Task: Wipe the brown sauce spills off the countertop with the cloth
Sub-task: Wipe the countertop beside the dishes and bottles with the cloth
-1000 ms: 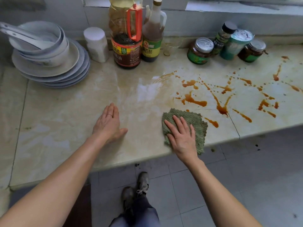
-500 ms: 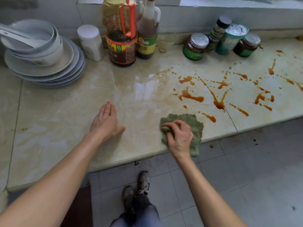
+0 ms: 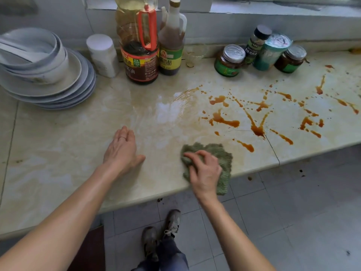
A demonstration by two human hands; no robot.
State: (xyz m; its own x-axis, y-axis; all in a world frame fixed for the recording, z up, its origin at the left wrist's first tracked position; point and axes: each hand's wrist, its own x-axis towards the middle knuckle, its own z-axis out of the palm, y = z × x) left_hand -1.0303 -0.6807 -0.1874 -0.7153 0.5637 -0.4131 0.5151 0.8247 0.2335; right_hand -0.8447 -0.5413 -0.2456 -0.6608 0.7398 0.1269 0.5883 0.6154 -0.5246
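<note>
A green knitted cloth (image 3: 222, 155) lies at the front edge of the pale marble countertop (image 3: 58, 145), one corner hanging over the edge. My right hand (image 3: 203, 171) is on top of it with the fingers curled, bunching its left part. Brown sauce spills (image 3: 256, 128) spread in streaks and drops over the counter's right half, beyond and to the right of the cloth. A wet smeared patch (image 3: 166, 110) shines in the middle. My left hand (image 3: 122, 151) rests flat on the counter to the left, holding nothing.
Stacked plates and bowls with spoons (image 3: 43, 71) stand at the back left. A white canister (image 3: 102, 55), a big soy sauce jug (image 3: 139, 45) and a vinegar bottle (image 3: 172, 40) line the wall. Jars and a spice bottle (image 3: 259, 51) sit at the back right. Tiled floor lies below.
My right hand went from lying flat on the cloth to curling its fingers and gathering the cloth, which slid slightly toward the counter's edge. The left hand stayed put.
</note>
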